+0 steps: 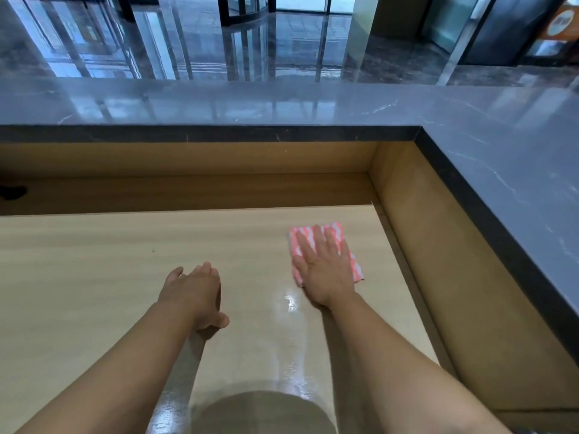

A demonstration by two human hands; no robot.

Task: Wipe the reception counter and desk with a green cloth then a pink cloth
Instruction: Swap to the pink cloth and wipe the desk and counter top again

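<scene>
Two hands: both in view from the head camera, bare forearms reaching forward over the desk point(94, 277).
Right hand point(326, 270): laid flat, palm down, on the pink cloth point(353, 265); fingers straight and slightly spread, pressing it to the surface, not curled round it.
Left hand point(194, 292): palm down, fingers straight and close together, thumb out toward the right; holds nothing. Contact with the desk cannot be told (a shadow lies under the wrist).
Pink cloth: pink-and-white striped, folded to a rectangle, lying on the desk in its far right part, near the side panel point(438, 245) but apart from it. Its edges show round the hand on the far, left and right sides.
Desk: pale wood grain, lower level. A wet, glossy streak point(291, 308) runs from just below the right wrist toward the near edge.
Counter point(219, 101): grey veined stone with a dark edge, raised above the desk, running across the far side and turning down the right side. Brown wood panels join it to the desk.
Far left: a small dark shape point(12, 191) in the recess under the counter, not identifiable.
Beyond the counter: polished dark floor point(219, 42) with reflections of glass doors.
</scene>
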